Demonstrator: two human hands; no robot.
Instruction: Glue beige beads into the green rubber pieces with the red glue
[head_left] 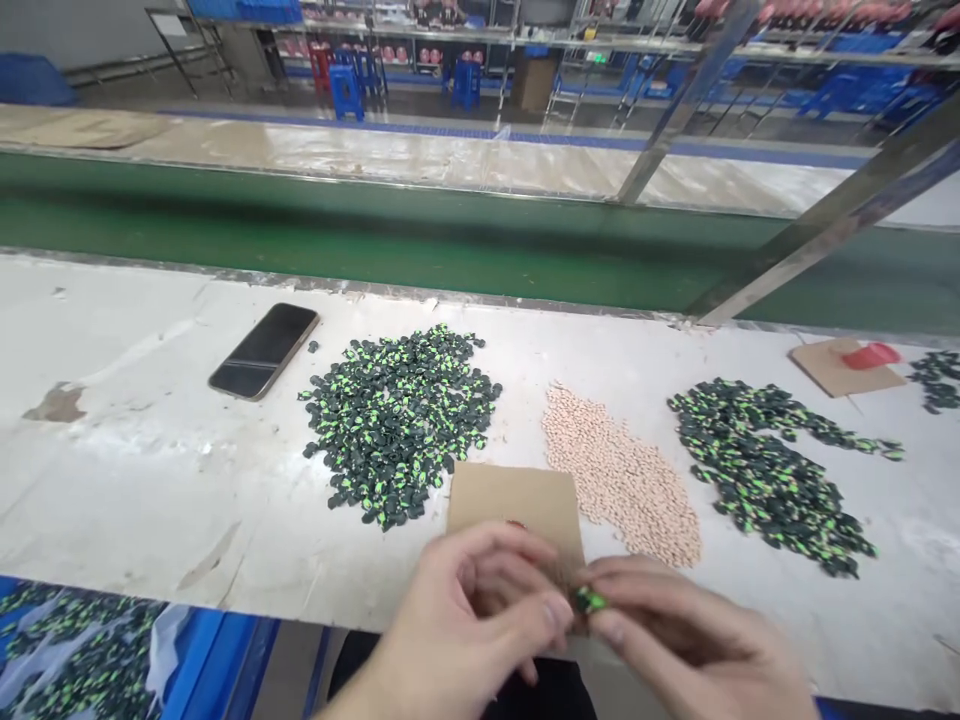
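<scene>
Between the thumb and fingers of my right hand (667, 630) is a small black and green piece (590, 599). My left hand (469, 615) is just to its left, fingers curled and thumb drawn in towards them; whatever those fingers hold is hidden. Both hands are over the near edge of a brown cardboard piece (517, 492), where a bit of red shows behind my left fingers. A heap of similar black and green pieces (401, 420) lies beyond my left hand. Small pale pink bits (615, 470) are spread beyond my right hand.
Another black and green heap (772, 480) lies to the right. A phone (265, 350) rests at the left, and a red cup-like object (871, 356) on cardboard at the far right. A green conveyor belt (337, 230) and slanted metal post (825, 225) border the white table (150, 460).
</scene>
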